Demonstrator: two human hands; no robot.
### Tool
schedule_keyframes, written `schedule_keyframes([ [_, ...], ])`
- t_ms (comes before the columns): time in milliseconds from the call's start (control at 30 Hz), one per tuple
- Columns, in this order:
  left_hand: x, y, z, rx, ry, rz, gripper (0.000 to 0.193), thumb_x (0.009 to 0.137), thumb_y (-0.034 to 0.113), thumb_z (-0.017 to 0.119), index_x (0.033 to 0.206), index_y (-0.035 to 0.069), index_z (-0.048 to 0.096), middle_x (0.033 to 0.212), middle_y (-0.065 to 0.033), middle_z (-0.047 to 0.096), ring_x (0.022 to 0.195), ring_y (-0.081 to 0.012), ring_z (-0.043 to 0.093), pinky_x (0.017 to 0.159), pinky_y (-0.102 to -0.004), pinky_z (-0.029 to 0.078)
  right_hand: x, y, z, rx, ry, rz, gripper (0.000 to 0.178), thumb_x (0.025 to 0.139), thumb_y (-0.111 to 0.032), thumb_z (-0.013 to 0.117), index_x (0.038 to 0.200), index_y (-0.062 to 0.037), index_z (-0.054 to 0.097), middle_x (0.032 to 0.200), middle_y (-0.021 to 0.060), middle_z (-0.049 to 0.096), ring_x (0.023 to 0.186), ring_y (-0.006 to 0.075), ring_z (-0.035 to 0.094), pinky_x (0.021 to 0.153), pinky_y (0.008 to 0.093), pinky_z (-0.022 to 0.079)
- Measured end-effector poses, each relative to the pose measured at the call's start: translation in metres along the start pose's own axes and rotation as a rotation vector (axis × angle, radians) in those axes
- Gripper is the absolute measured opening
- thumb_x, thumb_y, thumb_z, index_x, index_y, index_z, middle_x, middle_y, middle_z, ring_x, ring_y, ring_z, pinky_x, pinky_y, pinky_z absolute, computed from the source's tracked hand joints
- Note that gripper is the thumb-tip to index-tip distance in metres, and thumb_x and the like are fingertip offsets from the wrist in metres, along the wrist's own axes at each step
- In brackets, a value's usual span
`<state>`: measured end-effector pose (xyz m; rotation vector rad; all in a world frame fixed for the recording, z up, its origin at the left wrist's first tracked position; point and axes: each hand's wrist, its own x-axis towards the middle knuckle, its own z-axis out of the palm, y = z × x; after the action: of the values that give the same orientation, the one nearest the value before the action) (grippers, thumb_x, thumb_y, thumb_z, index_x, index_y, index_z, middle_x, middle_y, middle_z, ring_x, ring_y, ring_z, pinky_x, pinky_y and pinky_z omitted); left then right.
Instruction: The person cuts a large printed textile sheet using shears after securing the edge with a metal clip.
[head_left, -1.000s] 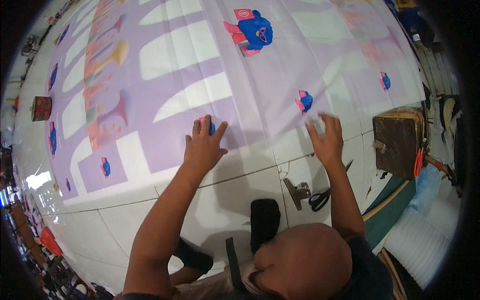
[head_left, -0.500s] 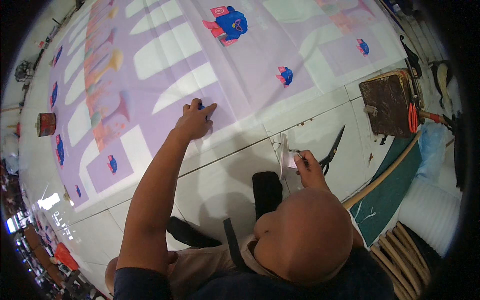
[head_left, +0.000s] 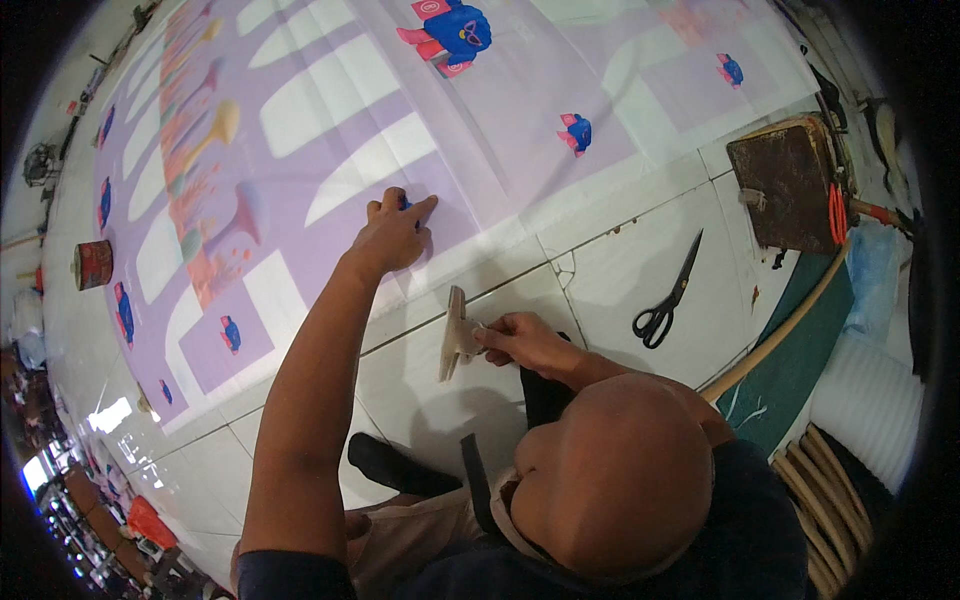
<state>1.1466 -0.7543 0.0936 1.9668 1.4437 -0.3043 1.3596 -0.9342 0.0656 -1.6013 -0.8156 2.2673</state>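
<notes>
My left hand (head_left: 393, 235) presses on the near edge of a large lilac printed sheet (head_left: 290, 225), its fingers apart. A printed blue figure shows between those fingers. In my right hand (head_left: 515, 338) is a pale tool with a wide straight edge (head_left: 453, 335), something like a scraper or a large clip; its exact kind is unclear. It is held just above the white floor tiles, apart from the sheet. Black scissors (head_left: 669, 300) lie with blades parted on the tiles to the right of that hand.
A rusty red tin (head_left: 93, 265) stands on the sheet's left side. At the right are a worn brown box-like block (head_left: 785, 190), orange-red handles (head_left: 837, 213), a green board (head_left: 825, 315), a white foam roll (head_left: 865, 400) and several tan tubes (head_left: 820, 500).
My right hand has moved left with the wide-edged tool, from beside the scissors to nearer the sheet. My left hand stays in place on the sheet. The whole view has shifted slightly.
</notes>
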Motion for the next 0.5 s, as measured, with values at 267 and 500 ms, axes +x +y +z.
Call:
schedule_keyframes([
  [267, 0.007, -0.002, 0.007, 0.075, 0.032, 0.014, 0.052, 0.093, 0.021, 0.054, 0.145, 0.030, 0.051, 0.150, -0.0207, 0.035, 0.126, -0.0466, 0.043, 0.106, -0.0484, 0.044, 0.044, -0.007, 0.038, 0.442, 0.209, -0.256, 0.042, 0.097, -0.034, 0.067, 0.092, 0.0067, 0.060, 0.084, 0.0131, 0.066, 0.077, 0.0175, 0.068, 0.067, 0.0298, 0.057],
  [500, 0.014, -0.018, 0.009, 0.054, -0.002, 0.070, 0.053, 0.095, 0.023, 0.051, 0.148, 0.021, 0.048, 0.143, -0.0269, 0.040, 0.134, -0.0416, 0.037, 0.111, -0.0519, 0.032, 0.064, -0.011, 0.071, 0.587, 0.257, -0.217, 0.042, 0.096, -0.031, 0.068, 0.103, 0.0079, 0.054, 0.095, 0.0157, 0.065, 0.084, 0.0209, 0.070, 0.073, 0.0314, 0.060],
])
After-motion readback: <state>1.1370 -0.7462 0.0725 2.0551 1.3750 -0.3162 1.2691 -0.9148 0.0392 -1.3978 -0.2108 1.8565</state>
